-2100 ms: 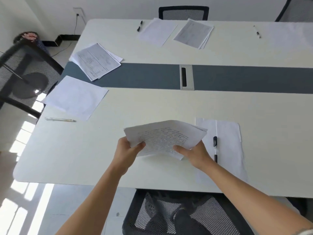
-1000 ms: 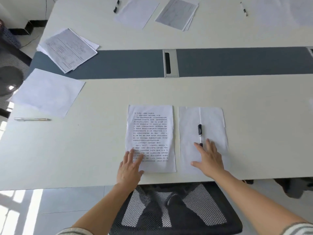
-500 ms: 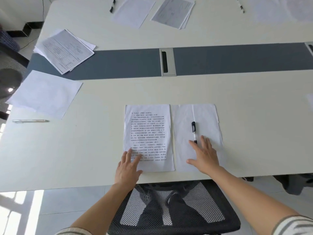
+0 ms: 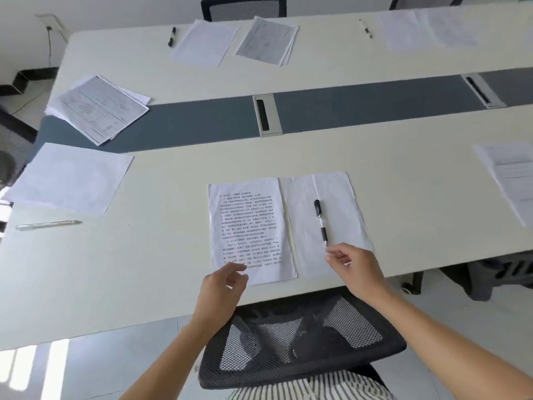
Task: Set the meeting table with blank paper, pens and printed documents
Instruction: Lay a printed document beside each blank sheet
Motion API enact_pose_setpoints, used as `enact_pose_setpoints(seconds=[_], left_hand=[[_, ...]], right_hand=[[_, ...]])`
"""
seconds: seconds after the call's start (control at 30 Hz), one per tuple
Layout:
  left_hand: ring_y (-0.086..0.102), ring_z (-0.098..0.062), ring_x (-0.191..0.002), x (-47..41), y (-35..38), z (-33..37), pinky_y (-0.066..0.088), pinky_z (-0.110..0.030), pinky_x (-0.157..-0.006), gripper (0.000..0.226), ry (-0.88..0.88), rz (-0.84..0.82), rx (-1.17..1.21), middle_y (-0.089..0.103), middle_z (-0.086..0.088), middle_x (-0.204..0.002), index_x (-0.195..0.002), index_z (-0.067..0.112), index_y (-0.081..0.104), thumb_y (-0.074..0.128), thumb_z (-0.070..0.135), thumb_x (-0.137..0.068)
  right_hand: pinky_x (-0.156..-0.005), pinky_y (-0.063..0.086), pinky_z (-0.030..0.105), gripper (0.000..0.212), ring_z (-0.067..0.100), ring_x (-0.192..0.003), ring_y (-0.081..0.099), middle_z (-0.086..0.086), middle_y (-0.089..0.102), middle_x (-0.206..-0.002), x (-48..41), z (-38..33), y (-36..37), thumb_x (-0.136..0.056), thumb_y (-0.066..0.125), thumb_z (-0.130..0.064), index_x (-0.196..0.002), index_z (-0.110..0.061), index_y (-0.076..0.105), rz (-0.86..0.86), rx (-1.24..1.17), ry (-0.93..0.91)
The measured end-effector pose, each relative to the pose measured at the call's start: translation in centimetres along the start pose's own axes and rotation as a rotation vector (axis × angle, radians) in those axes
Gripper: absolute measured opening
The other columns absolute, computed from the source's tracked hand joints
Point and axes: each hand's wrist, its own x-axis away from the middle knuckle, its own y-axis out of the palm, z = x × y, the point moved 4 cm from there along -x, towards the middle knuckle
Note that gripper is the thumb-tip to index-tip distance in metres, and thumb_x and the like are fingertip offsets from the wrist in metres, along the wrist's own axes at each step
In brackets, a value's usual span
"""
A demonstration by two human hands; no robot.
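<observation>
Pale tabletop (image 4: 144, 269) carries the printed document (image 4: 248, 226) flat by its near edge, blank paper (image 4: 343, 197) just beside it with the pen (image 4: 320, 222) on top; left grip (image 4: 222, 287) and right grip (image 4: 357, 269) hover loosely curled, empty, and should nudge edges square without dragging the sheets

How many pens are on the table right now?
4 pens: black pen on the near blank sheet, clear pen at left, far-left pen, far-right pen; others may be hidden.

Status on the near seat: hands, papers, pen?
Left hand, right hand loose, holding nothing. Document flat beside blank sheet; pen lies on the sheet. Nothing in the way.
</observation>
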Motion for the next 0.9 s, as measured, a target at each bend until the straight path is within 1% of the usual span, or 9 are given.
enact_pose_setpoints(seconds=[0.13,0.23,0.27,0.37,0.43,0.53,0.7,0.83,0.9], left_hand=[[0.070,-0.014,-0.071,5.8,-2.1,0.1,0.056,-0.024,-0.069,0.013,0.000,-0.026,0.193,0.073,-0.003,-0.073,-0.093,0.023,0.069,0.065,0.012,-0.087],[0.071,-0.017,-0.069,10.5,-3.9,-0.7,0.055,-0.024,-0.066,0.014,-0.012,0.041,0.308,0.074,-0.006,-0.075,-0.092,0.019,0.070,0.066,0.006,-0.087],[0.071,-0.018,-0.069,12.0,-4.3,-1.2,0.055,-0.025,-0.066,0.014,-0.022,0.070,0.329,0.074,-0.006,-0.076,-0.093,0.018,0.071,0.067,0.006,-0.087],[0.071,-0.020,-0.069,17.0,-5.2,-2.9,0.055,-0.028,-0.065,0.014,-0.083,0.180,0.393,0.074,-0.010,-0.078,-0.092,0.019,0.071,0.068,0.006,-0.086],[0.071,-0.020,-0.069,20.7,-5.6,-3.7,0.055,-0.028,-0.066,0.009,-0.136,0.276,0.454,0.074,-0.010,-0.079,-0.091,0.017,0.072,0.072,0.013,-0.083],[0.072,-0.020,-0.069,26.2,-5.8,-6.0,0.056,-0.030,-0.065,0.019,-0.236,0.417,0.524,0.075,-0.009,-0.079,-0.091,0.015,0.072,0.068,0.024,-0.074],[0.072,-0.019,-0.070,34.5,-7.2,-10.8,0.057,-0.036,-0.068,0.009,-0.343,0.529,0.537,0.076,-0.010,-0.080,-0.092,0.016,0.073,0.072,0.014,-0.083],[0.072,-0.019,-0.068,38.4,-10.3,-15.3,0.057,-0.026,-0.063,0.011,-0.353,0.697,0.576,0.076,-0.008,-0.078,-0.092,0.014,0.072,0.067,0.009,-0.084],[0.072,-0.021,-0.066,40.1,-12.4,-17.9,0.057,-0.023,-0.060,0.012,-0.350,0.760,0.614,0.076,-0.010,-0.077,-0.091,0.012,0.073,0.066,0.005,-0.084]], right_hand=[[-0.077,0.054,0.020,0.011,0.003,-0.081,0.069,-0.012,0.074,-0.080,6.3,-1.5,-0.5,-0.088,0.069,-0.019,-0.095,-0.026,0.073,-0.004,-0.172,0.003],[-0.071,0.052,0.012,0.011,0.002,-0.076,0.071,-0.011,0.076,-0.079,10.3,-3.2,-0.7,-0.087,0.070,-0.016,-0.090,-0.027,0.073,-0.041,-0.257,-0.038],[-0.071,0.053,0.013,0.010,0.004,-0.075,0.072,-0.010,0.076,-0.078,11.2,-3.5,-0.4,-0.086,0.071,-0.016,-0.088,-0.025,0.073,-0.064,-0.281,-0.048],[-0.074,0.057,0.027,0.017,0.011,-0.073,0.074,-0.002,0.077,-0.078,13.4,-4.1,1.3,-0.086,0.071,-0.013,-0.082,-0.029,0.076,-0.184,-0.287,-0.077],[-0.071,0.056,0.024,0.023,0.012,-0.071,0.074,-0.002,0.077,-0.076,14.5,-5.0,2.9,-0.085,0.071,-0.012,-0.075,-0.032,0.075,-0.271,-0.276,-0.114],[-0.073,0.056,0.022,0.017,0.012,-0.074,0.073,-0.004,0.077,-0.079,16.1,-7.3,6.1,-0.086,0.070,-0.014,-0.082,-0.031,0.075,-0.425,-0.239,-0.209],[-0.072,0.054,0.024,0.010,0.014,-0.074,0.070,-0.002,0.076,-0.079,20.9,-11.5,11.4,-0.084,0.073,-0.019,-0.085,-0.028,0.076,-0.576,-0.229,-0.309],[-0.066,0.052,0.020,0.012,0.008,-0.069,0.069,-0.004,0.076,-0.075,24.2,-15.3,16.0,-0.083,0.074,-0.020,-0.081,-0.032,0.076,-0.666,-0.162,-0.370],[-0.069,0.055,0.024,0.006,0.010,-0.071,0.071,-0.005,0.076,-0.075,25.7,-17.6,18.8,-0.081,0.075,-0.028,-0.081,-0.033,0.076,-0.685,-0.155,-0.384]])
